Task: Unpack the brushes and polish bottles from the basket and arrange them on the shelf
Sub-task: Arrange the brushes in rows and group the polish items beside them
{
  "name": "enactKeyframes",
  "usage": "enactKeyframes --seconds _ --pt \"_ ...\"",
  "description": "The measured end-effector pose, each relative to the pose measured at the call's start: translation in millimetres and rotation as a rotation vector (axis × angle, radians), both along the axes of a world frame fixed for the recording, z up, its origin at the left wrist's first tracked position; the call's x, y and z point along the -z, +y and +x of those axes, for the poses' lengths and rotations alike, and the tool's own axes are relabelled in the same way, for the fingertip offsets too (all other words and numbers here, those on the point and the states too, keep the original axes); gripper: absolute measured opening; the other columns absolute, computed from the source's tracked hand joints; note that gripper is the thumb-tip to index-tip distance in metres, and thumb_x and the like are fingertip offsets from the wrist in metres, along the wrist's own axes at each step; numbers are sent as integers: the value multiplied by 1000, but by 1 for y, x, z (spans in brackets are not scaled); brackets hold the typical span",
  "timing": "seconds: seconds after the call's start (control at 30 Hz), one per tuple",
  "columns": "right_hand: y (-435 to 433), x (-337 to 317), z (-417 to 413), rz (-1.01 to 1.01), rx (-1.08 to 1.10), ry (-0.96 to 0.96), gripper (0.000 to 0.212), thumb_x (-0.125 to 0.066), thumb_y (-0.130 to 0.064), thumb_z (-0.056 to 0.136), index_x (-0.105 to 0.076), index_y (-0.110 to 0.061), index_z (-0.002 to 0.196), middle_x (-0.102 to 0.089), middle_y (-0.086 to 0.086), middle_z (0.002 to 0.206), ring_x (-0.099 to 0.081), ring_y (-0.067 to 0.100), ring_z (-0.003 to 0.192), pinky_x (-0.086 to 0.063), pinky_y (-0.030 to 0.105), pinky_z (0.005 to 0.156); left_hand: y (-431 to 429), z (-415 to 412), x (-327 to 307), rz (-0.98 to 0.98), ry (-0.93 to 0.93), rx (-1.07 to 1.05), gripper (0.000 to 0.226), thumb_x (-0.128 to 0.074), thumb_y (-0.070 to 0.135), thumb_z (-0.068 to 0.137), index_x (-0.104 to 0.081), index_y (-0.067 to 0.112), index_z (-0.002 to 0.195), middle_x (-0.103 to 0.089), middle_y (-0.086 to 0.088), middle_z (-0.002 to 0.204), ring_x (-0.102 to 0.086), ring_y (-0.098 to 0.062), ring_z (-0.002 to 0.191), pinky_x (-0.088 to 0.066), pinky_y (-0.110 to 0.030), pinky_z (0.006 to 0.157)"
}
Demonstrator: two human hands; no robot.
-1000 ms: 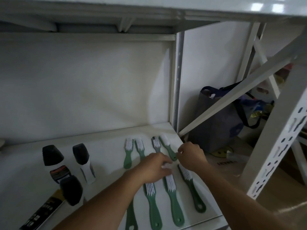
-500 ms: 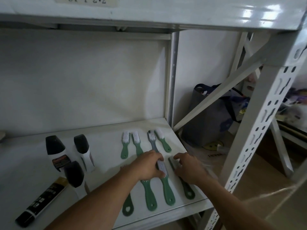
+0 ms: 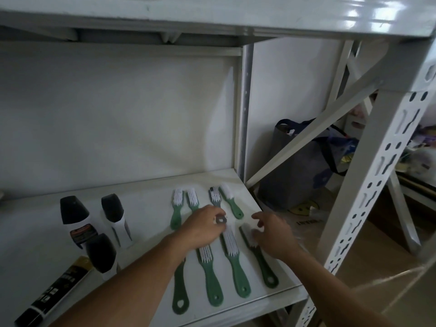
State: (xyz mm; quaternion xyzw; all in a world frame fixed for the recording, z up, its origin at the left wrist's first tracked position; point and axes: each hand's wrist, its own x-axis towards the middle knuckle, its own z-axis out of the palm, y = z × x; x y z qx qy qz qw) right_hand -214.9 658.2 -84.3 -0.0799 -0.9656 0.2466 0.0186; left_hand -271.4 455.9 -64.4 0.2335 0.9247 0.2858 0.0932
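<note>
Several green brushes with white bristles lie in two rows on the white shelf [image 3: 146, 199]. My left hand [image 3: 203, 228] pinches the ringed handle end of the greyer back-row brush [image 3: 215, 197]. My right hand [image 3: 271, 233] hovers with loosely bent fingers over the bristle head of the front right brush [image 3: 265, 267]; I cannot tell if it touches. Other brushes lie at the back right [image 3: 232, 204], back left [image 3: 176, 208] and front [image 3: 233, 263]. Three black-capped polish bottles [image 3: 74, 215] [image 3: 115, 214] [image 3: 101, 253] stand on the left.
A black and gold tube [image 3: 54, 291] lies at the shelf's front left. A perforated upright post [image 3: 368, 190] and a diagonal brace [image 3: 306, 138] frame the right side. Behind them a grey bag [image 3: 299, 168] sits on the floor. An upper shelf [image 3: 212, 17] hangs overhead.
My left hand moved up from the front brushes to the back-row brush's handle end. My right hand lifted slightly off the front right brush.
</note>
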Motion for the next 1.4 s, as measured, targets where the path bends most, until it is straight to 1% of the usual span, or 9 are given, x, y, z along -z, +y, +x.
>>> enactKeyframes --seconds 0.13,0.27,0.43,0.53,0.8,0.93,1.0,1.13,1.4 --pt "-3 -1 -33 -12 -91 -20 47 -46 -4 97 -60 -22 138 -56 2 146 -54 20 132 -45 38 111 -3 -29 5 -178 28 98 52 -34 -1 96 -48 18 142 -37 0 156 -38 -21 139 -30 -29 114" --pt "-9 -3 -66 24 -160 -121 48 -44 1 96 -66 -19 133 -60 7 139 -57 24 125 -48 34 105 1 -54 18 -330 -4 133 58 -32 1 99 -32 24 152 -18 3 164 -28 -23 147 -25 -33 120" --pt "-14 -3 -93 97 -163 -124 27 -58 -17 97 -74 -12 117 -70 10 122 -64 26 112 -53 37 98 7 -64 27 -399 47 120 37 -45 33 97 -56 22 131 -57 -9 136 -59 -30 113 -49 -42 97" --pt "-17 7 -101 162 -115 -97 23 -72 -30 87 -76 -13 102 -71 7 106 -66 26 99 -55 36 87 8 -64 32 -396 121 89 36 -51 38 89 -62 22 119 -64 -9 120 -64 -31 100 -54 -41 86" --pt "-16 9 -99 146 -79 -57 26 -76 -31 84 -78 -16 105 -75 4 107 -68 23 98 -58 41 92 7 -64 32 -292 91 68 32 -57 32 90 -67 21 117 -66 -8 123 -64 -29 108 -53 -38 90" --pt "-24 -3 -94 79 -39 19 21 -68 -27 91 -78 -15 106 -75 5 108 -69 24 97 -57 40 92 -15 -63 22 -123 165 -189 32 -52 19 93 -67 22 121 -67 -9 125 -66 -28 106 -53 -35 91" --pt "-38 -12 -94 36 -50 82 20 -64 -19 94 -78 -14 108 -76 6 112 -69 25 101 -56 40 96 -37 -66 22 -190 213 -327 33 -51 12 93 -68 17 121 -65 -13 126 -63 -29 111 -50 -34 93" --pt "-84 -20 -104 49 -206 19 25 -68 -24 92 -76 -17 114 -74 5 118 -67 25 109 -53 38 101 -67 -63 28 -273 65 -375 36 -57 18 93 -62 17 129 -57 -10 137 -57 -27 122 -45 -32 104" --pt "-127 -2 -116 138 -132 -107 43 -78 -33 83 -62 -7 113 -66 16 117 -65 32 107 -54 37 88 -65 -64 28 -282 78 -461 32 -69 27 84 -72 17 114 -71 -9 116 -67 -29 106 -52 -32 85"
